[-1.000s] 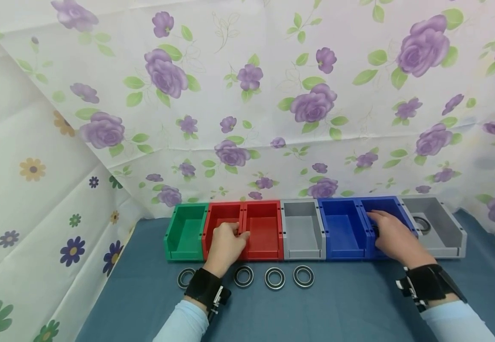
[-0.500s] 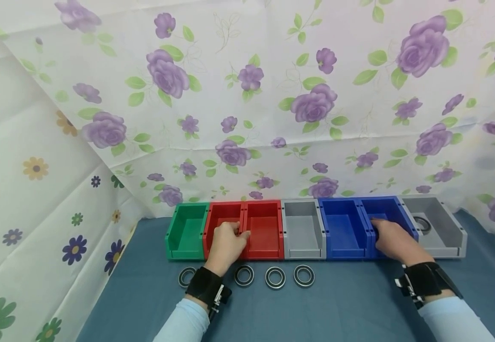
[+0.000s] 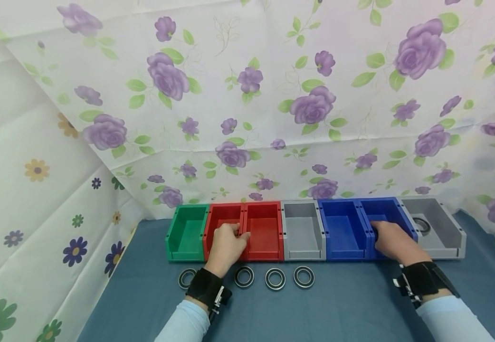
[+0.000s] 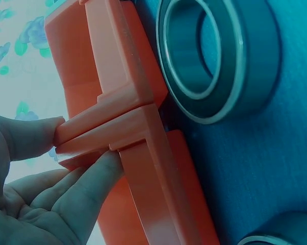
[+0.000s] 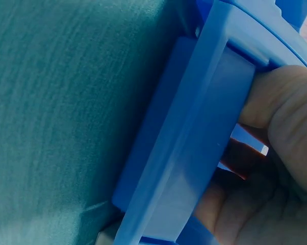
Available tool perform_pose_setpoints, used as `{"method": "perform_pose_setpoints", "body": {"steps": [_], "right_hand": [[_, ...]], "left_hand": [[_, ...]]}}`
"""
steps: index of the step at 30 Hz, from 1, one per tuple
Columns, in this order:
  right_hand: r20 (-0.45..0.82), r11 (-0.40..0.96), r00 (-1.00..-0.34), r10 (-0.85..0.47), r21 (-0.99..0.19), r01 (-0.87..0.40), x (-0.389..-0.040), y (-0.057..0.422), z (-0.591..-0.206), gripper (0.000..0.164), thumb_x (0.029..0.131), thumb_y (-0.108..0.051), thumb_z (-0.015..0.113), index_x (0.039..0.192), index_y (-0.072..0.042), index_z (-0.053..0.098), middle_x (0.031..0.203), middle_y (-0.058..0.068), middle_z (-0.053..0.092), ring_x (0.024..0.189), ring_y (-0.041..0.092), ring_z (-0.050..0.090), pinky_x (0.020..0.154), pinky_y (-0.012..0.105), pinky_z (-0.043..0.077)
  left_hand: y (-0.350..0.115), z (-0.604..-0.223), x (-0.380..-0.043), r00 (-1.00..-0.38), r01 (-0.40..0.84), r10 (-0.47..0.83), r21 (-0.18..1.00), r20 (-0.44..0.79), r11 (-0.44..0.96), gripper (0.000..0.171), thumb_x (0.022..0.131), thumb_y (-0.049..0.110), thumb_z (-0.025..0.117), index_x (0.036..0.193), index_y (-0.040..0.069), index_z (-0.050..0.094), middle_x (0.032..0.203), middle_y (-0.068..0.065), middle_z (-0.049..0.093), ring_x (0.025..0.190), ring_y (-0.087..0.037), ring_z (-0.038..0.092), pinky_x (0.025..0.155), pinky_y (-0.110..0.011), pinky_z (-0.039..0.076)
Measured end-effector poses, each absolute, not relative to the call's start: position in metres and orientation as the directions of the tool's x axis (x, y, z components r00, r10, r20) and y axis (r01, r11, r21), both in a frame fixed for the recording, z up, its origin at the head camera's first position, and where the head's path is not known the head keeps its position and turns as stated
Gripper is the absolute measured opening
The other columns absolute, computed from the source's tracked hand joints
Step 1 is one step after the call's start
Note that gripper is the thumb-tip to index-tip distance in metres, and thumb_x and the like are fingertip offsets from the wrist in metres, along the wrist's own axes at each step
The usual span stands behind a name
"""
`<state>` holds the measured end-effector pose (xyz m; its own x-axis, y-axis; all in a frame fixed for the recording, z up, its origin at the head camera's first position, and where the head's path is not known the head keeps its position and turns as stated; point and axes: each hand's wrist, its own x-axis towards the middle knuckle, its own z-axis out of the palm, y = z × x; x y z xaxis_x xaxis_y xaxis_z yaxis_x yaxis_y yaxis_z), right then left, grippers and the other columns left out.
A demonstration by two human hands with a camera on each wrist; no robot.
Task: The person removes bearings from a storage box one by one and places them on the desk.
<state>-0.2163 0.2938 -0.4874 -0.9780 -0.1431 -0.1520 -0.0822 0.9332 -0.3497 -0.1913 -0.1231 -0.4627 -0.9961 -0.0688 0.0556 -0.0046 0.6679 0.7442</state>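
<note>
My left hand (image 3: 227, 244) pinches the adjoining side walls of two red bins (image 3: 263, 225), thumb on one side and fingers on the other, as the left wrist view shows. My right hand (image 3: 395, 242) reaches into the right blue bin (image 3: 381, 205), with curled fingers behind its front wall. Something dark shows beside those fingertips, but what they hold is hidden. Below the bins, several bearings lie in a row, such as one bearing (image 3: 304, 287) at the right end. A large bearing (image 4: 230, 66) appears close up in the left wrist view.
Bins stand side by side: a green bin (image 3: 185, 256), the red ones, a grey bin (image 3: 302, 254), another blue bin (image 3: 343, 254) and a grey bin (image 3: 452, 228) holding a bearing (image 3: 423, 225). Blue cloth (image 3: 299, 318) covers the table; a floral sheet (image 3: 273, 118) hangs behind.
My right hand has lowered slightly into the right blue bin and drawn a little toward me. The left hand has stayed on the red bins.
</note>
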Motion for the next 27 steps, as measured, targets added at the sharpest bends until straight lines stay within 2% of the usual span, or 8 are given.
{"method": "perform_pose_setpoints", "body": {"steps": [13, 27], "right_hand": [[-0.144, 0.938, -0.985, -0.095, -0.344, -0.04, -0.2131, 0.2916, -0.4858, 0.051, 0.079, 0.002, 0.056, 0.128, 0.011, 0.045, 0.123, 0.033, 0.046, 0.11, 0.046, 0.047, 0.088, 0.059, 0.037], [-0.093, 0.937, -0.989, -0.119, -0.34, -0.081, -0.2111, 0.2904, -0.4855, 0.048, 0.079, 0.004, 0.057, 0.125, 0.013, 0.047, 0.12, 0.034, 0.047, 0.112, 0.049, 0.043, 0.089, 0.06, 0.036]], "left_hand": [[-0.1229, -0.463, -0.1922, -0.996, 0.0, -0.066, 0.739, 0.06, 0.674, 0.042, 0.083, 0.027, 0.07, 0.118, 0.005, 0.062, 0.095, -0.003, 0.065, 0.073, -0.012, 0.058, 0.062, -0.023, 0.05], [-0.1232, -0.4651, -0.193, -0.995, 0.008, -0.068, 0.732, 0.074, 0.681, 0.045, 0.083, 0.026, 0.07, 0.121, 0.003, 0.06, 0.101, -0.007, 0.065, 0.076, -0.013, 0.058, 0.063, -0.024, 0.051]]}}
